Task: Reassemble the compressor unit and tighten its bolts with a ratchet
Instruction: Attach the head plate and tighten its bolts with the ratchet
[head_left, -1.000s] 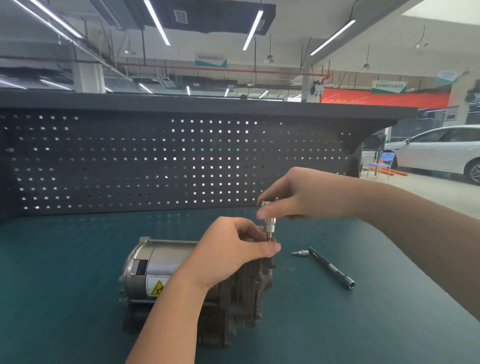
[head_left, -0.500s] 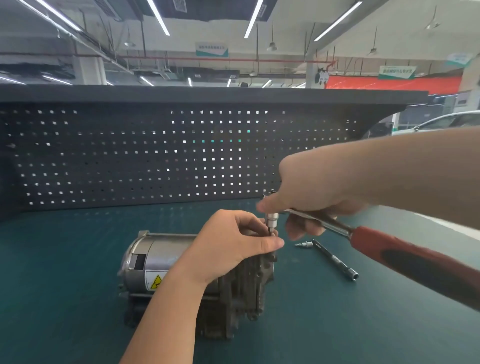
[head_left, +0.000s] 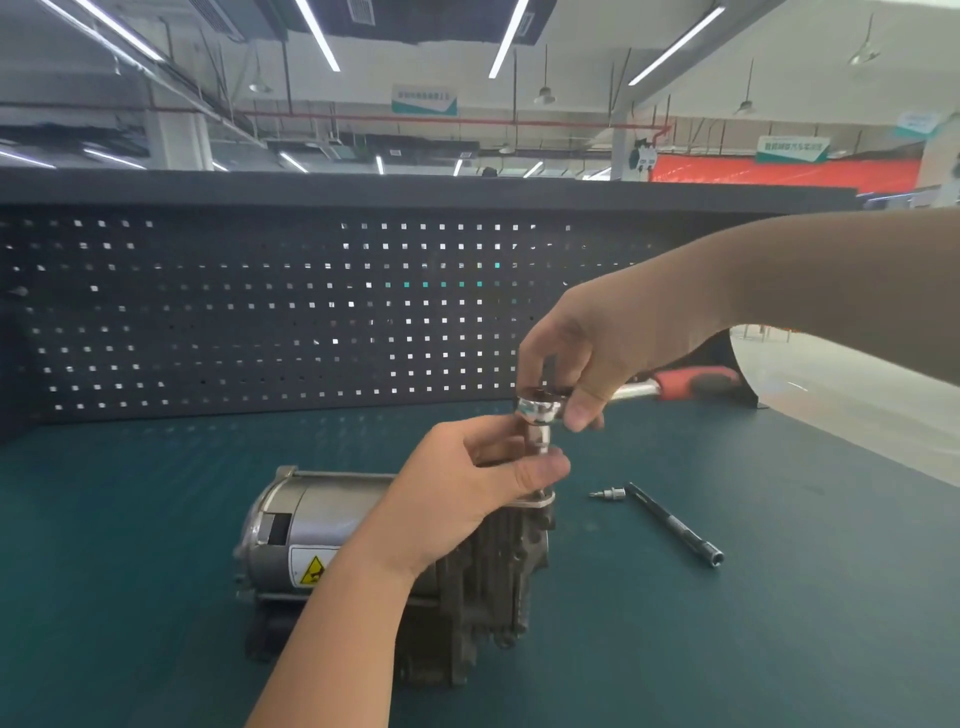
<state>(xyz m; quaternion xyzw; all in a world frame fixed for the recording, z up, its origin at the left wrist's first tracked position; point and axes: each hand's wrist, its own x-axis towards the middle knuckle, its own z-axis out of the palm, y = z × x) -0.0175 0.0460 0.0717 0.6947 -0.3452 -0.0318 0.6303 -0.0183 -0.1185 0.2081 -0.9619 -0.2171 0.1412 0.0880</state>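
The compressor unit (head_left: 322, 525), a silver motor can with a yellow warning label joined to a dark finned block, lies on the green bench mat. My left hand (head_left: 467, 483) sits over the top of the block and pinches the socket (head_left: 537, 441) that stands upright on it. My right hand (head_left: 576, 353) grips the chrome head of the ratchet (head_left: 540, 408) from above, seated on the socket. Its red and black handle (head_left: 696, 382) points right and away. The bolt under the socket is hidden by my fingers.
A small bit socket (head_left: 609, 494) and a thin dark extension bar (head_left: 675, 525) lie on the mat right of the compressor. A black pegboard wall (head_left: 260, 312) closes the back of the bench. The mat's right edge (head_left: 883, 457) runs diagonally.
The ratchet handle has swung from pointing near-right toward me to pointing right and away. My right hand now grips the head from above. My left hand stays on the socket.
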